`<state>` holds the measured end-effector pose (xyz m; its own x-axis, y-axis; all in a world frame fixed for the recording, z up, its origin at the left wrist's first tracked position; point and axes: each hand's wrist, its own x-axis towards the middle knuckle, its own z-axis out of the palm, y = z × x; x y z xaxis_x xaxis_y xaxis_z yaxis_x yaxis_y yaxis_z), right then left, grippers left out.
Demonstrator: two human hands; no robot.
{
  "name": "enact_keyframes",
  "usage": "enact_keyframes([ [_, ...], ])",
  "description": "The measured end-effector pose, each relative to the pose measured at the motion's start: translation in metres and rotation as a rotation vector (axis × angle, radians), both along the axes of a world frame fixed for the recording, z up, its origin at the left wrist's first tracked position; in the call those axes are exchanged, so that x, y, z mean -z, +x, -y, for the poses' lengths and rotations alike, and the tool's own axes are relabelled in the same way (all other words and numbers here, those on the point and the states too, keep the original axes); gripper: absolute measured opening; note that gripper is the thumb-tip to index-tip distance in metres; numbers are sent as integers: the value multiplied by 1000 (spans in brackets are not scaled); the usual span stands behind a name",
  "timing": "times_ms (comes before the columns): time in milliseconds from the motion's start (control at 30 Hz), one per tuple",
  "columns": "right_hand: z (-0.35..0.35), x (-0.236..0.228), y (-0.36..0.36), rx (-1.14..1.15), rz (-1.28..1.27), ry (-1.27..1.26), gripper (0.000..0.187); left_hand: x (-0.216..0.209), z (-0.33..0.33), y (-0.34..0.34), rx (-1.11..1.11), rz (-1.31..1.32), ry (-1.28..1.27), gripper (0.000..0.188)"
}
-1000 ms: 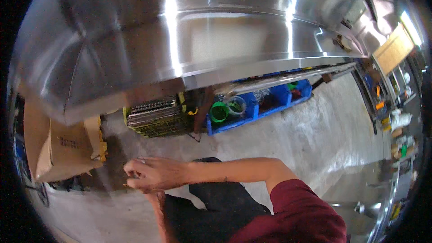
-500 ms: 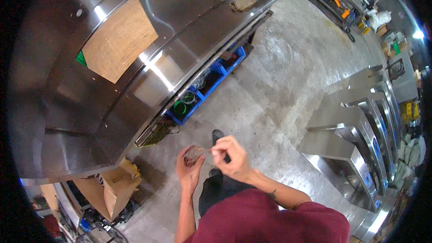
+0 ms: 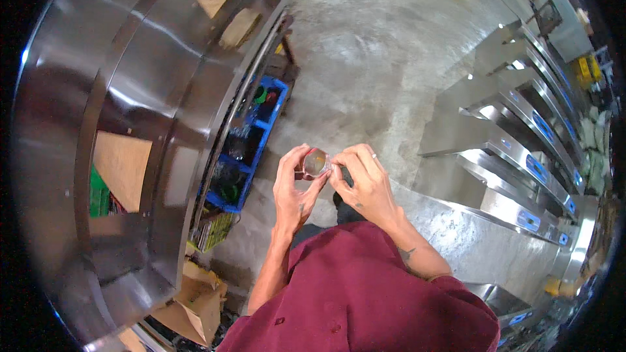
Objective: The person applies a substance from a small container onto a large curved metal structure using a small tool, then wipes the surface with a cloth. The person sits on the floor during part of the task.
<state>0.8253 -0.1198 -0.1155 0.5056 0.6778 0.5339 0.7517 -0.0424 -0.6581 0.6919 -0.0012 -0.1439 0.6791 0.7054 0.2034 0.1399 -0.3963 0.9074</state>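
In front of my chest, my left hand curls around a small round roll that looks like clear tape, with thumb and fingers on its rim. My right hand is closed in a pinch at the roll's right edge, where a bit of clear film shows. The two hands nearly touch there. Its fingertips partly hide what they pinch. A ring sits on one right-hand finger.
On the left runs a long stainless steel bench with wooden boards on it. Beneath its edge are blue crates. A cardboard box stands at lower left. Steel units line the right side of the concrete floor.
My view has turned, so the bench now runs more upright at left. Both hands are higher in view and closer together; the thin clear strand seen between them earlier no longer shows.
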Motion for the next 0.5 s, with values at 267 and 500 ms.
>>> enact_keyframes([
  [267, -26, -20, 143, 147, 115, -80, 21, -15, -38, 158, 211, 20, 105, 64],
  [500, -92, -12, 250, 207, 70, -50, 21, -6, -111, 280, 284, 98, 62, 64],
])
